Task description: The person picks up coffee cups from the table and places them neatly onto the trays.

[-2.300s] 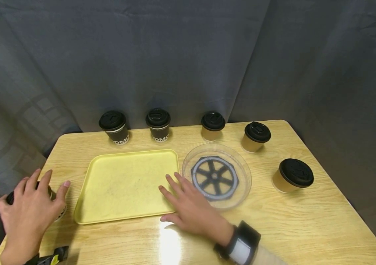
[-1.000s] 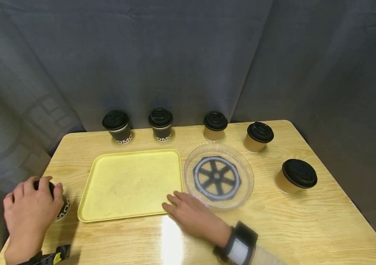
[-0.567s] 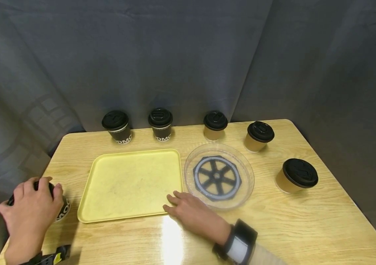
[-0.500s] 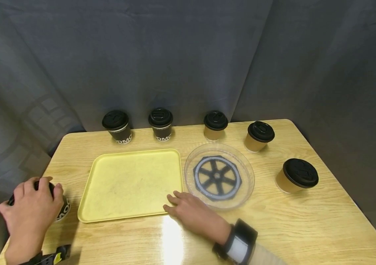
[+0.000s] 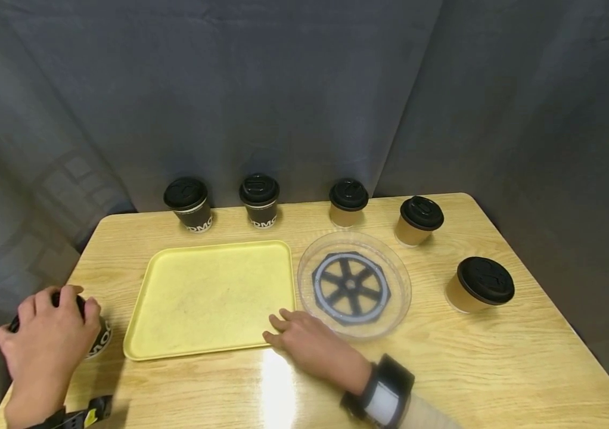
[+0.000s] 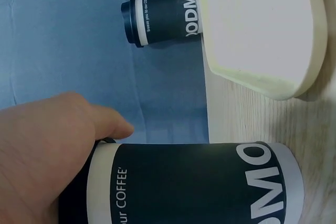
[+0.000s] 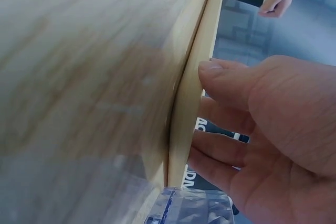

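Observation:
At the table's left edge, my left hand (image 5: pixel 49 330) grips a dark paper coffee cup (image 5: pixel 102 339) from above, fingers around its black lid. In the left wrist view the thumb lies along the lid of this cup (image 6: pixel 194 182), and white lettering shows on its wall. My right hand (image 5: pixel 312 342) rests at the near right corner of a yellow rectangular tray (image 5: pixel 213 298). The right wrist view shows the thumb and fingertips of this hand (image 7: pixel 262 124) at the rim of the tray (image 7: pixel 186 103), fingers loosely bent, not curled around it.
Right of the tray is a round clear dish (image 5: pixel 398 304) over a dark spoked wheel shape (image 5: pixel 351 285). Two dark lidded cups (image 5: pixel 194 217) (image 5: pixel 261 213) stand along the back. Three brown lidded cups (image 5: pixel 343 215) (image 5: pixel 410 231) (image 5: pixel 462 295) stand back right. A grey curtain (image 5: pixel 304 101) hangs behind.
My left hand has closed from spread fingers onto the cup's lid. The right hand has drawn back slightly, its spread fingers now bent at the tray's corner. Both have stayed nearly still lately.

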Action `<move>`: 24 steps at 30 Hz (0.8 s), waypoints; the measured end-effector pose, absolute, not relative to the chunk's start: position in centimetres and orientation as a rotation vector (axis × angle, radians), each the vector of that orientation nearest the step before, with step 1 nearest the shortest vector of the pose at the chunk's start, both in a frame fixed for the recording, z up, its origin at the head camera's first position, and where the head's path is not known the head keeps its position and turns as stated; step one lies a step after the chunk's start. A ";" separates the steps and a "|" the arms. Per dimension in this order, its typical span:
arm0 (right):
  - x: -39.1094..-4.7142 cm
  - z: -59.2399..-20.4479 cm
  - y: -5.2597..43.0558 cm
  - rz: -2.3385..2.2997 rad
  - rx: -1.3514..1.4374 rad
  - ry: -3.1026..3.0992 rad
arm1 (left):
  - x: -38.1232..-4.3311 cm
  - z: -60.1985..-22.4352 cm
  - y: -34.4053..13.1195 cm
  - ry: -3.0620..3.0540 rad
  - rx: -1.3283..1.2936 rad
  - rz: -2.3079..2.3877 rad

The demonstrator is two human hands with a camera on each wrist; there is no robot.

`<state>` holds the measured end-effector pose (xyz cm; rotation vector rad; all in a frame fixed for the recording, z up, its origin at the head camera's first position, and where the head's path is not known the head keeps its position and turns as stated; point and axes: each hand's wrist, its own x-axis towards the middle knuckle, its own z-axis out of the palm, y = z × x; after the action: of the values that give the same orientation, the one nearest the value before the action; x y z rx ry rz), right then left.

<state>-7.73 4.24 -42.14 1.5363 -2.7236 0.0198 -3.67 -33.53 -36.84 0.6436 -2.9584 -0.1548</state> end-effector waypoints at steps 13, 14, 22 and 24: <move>-7.6 -42.0 4.2 0.027 1.533 -2.705 | -3.6 -37.0 -33.7 -2.940 0.625 -0.139; -7.6 -42.0 4.2 0.026 1.533 -2.703 | -3.6 -37.0 -33.7 -2.935 0.623 -0.142; -7.7 -42.1 4.3 0.020 1.532 -2.680 | -3.6 -36.9 -33.6 -2.881 0.554 -0.187; -7.7 -42.1 4.3 0.019 1.532 -2.677 | -3.7 -36.7 -33.4 -2.888 0.546 -0.188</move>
<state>-7.68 4.29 -42.13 1.5319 -2.6769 0.0189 -3.72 -33.43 -36.69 0.5465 -2.8879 -0.1880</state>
